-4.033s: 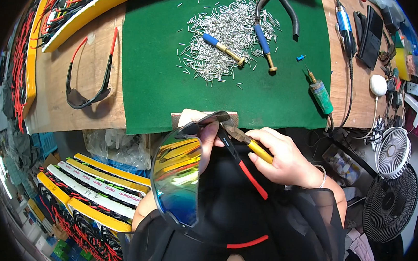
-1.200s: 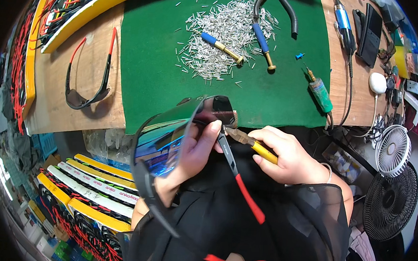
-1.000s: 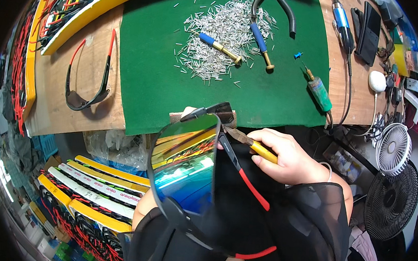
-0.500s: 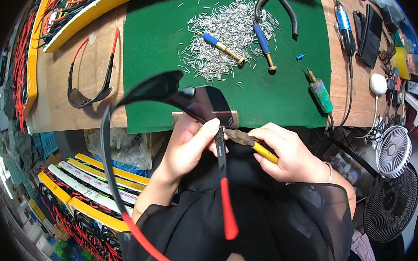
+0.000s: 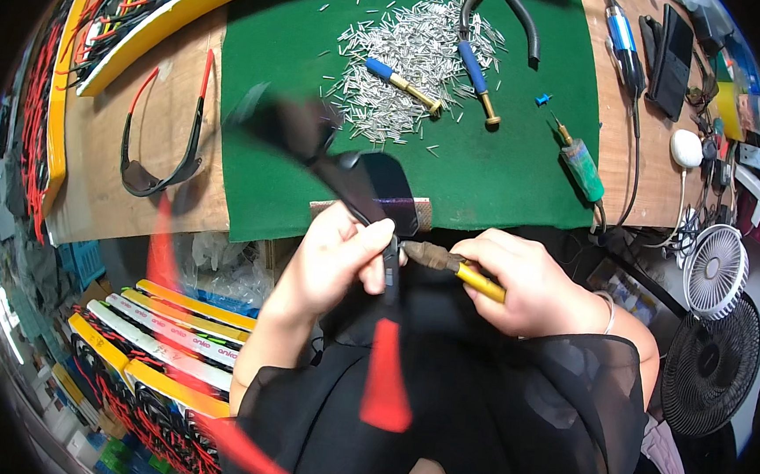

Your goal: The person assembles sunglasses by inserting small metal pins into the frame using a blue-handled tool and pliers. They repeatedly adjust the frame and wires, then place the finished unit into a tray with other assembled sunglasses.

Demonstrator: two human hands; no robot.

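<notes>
Black sunglasses with red temple tips (image 5: 385,374) are pinched in my left hand (image 5: 341,256), near the hinge where lens and temple meet. Motion smears their far lens and the other temple. My right hand (image 5: 531,287) is closed round the yellow handles of a pair of pliers (image 5: 480,281). The pliers' dark jaws point left at the hinge; whether they grip anything there I cannot tell. Behind the glasses, a small brown block (image 5: 423,214) sits at the front edge of the green mat (image 5: 507,189).
A heap of small metal pins (image 5: 402,45) lies on the mat with two blue-handled screwdrivers (image 5: 473,67). A green-handled tool (image 5: 583,167) rests at right, near a corded blue tool (image 5: 623,38). Another pair of sunglasses (image 5: 142,178) lies at left. Fans (image 5: 715,271) stand at right.
The sunglasses have turned in my left hand: the held temple's tip has swung left, and the other temple has moved left and blurred. The pliers have tilted a little and stay beside the hinge.
</notes>
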